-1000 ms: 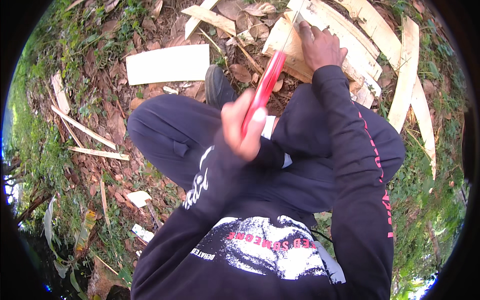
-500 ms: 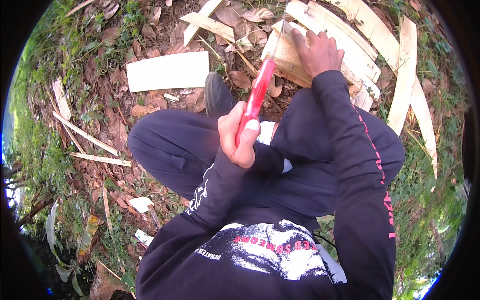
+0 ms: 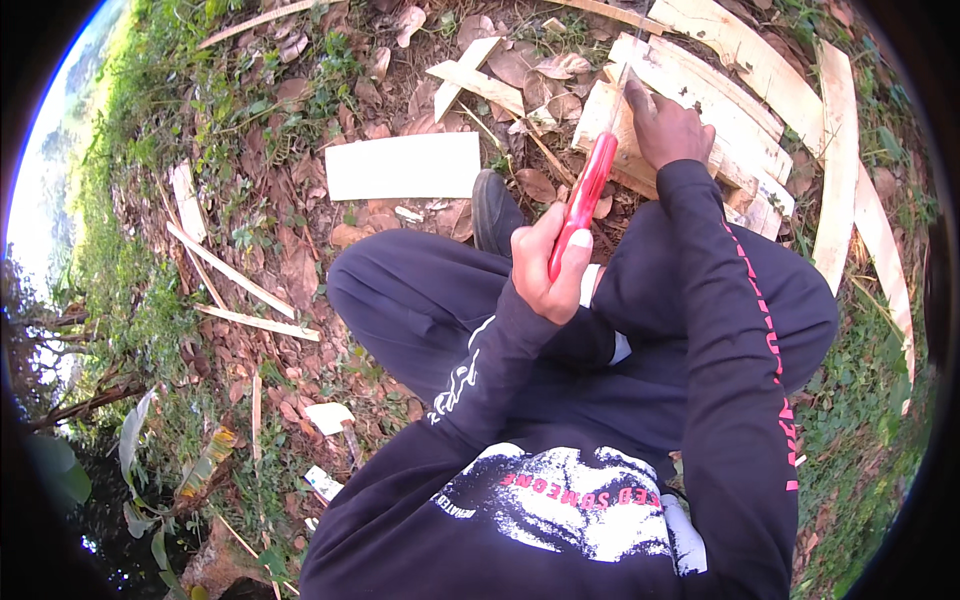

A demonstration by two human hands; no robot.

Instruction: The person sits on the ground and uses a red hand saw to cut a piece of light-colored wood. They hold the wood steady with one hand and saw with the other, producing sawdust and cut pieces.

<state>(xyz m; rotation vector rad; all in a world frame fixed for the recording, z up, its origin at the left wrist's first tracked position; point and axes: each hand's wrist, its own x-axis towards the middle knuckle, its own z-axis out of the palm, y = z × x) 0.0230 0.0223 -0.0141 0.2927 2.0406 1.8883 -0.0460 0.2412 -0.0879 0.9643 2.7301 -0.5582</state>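
Observation:
My left hand (image 3: 550,262) is closed round the red handle (image 3: 588,195) of a saw-like tool. Its long thin blade (image 3: 627,75) shows nearly edge-on and points away from me across the wood; the teeth are too fine to make out. Under the blade lies a pale wood block (image 3: 600,108), on top of stacked wood pieces. My right hand (image 3: 672,132) presses down on this block just right of the blade, its fingers partly curled and one pointing forward beside the metal. Part of the block is hidden by that hand.
Long curved wood strips (image 3: 835,165) lie at the right, beside the stack (image 3: 720,95). A pale rectangular board (image 3: 403,166) rests on the leaf litter near my shoe (image 3: 495,212). Thin offcuts (image 3: 240,275) are scattered at the left. My crossed legs (image 3: 430,280) are close below the work.
The view has turned, so most of the scene sits farther right. The red handle has slid slightly forward relative to the block. My right hand keeps its place on the wood.

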